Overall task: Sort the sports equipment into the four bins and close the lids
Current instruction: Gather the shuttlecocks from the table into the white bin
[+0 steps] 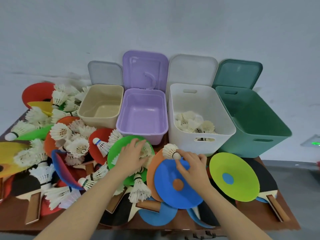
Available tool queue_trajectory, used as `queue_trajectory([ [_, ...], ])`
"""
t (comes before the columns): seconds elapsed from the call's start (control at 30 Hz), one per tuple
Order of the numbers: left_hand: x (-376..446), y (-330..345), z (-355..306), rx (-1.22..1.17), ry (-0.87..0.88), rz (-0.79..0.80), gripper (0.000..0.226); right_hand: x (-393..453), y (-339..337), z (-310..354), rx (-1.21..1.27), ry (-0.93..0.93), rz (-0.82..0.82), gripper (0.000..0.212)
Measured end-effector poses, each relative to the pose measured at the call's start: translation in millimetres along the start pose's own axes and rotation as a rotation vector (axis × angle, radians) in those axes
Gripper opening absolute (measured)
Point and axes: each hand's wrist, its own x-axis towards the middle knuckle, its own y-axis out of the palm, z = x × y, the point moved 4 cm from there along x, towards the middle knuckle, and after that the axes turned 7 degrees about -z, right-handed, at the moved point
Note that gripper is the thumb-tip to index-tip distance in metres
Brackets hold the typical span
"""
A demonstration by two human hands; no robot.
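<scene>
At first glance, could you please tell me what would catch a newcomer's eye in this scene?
Four open bins stand in a row at the back: beige, purple, white with shuttlecocks inside, and green. A jumble of shuttlecocks, coloured discs and paddles covers the table's left and front. In the middle, the right hand pinches a shuttlecock, while the left hand reaches onto a green disc.

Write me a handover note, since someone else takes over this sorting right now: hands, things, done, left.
Right hand pinches a shuttlecock by its cork.
Left hand grips shuttlecocks on the green disc.
Done: some shuttlecocks lie in the white bin.
Beige bin, purple bin and green bin show nothing inside.
Left: shuttlecocks, discs and paddles on the table; all four lids open.
</scene>
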Motion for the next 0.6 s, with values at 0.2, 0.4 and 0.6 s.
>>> queue_trajectory([
  [0.2,4.6,-3.5,5.7,-0.147,-0.003,-0.063,0.058,6.5,0.1,8.5,0.006,0.016,0.022,0.032],
  [0.4,-4.3,-29.6,-1.0,-0.375,0.116,-0.378,0.047,13.8,-11.0,17.6,0.039,-0.007,-0.032,0.033],
  [0.6,21.3,-68.7,-30.9,-0.442,0.227,-0.547,0.043,46.3,-34.6,26.6,0.107,-0.019,-0.180,0.029],
])
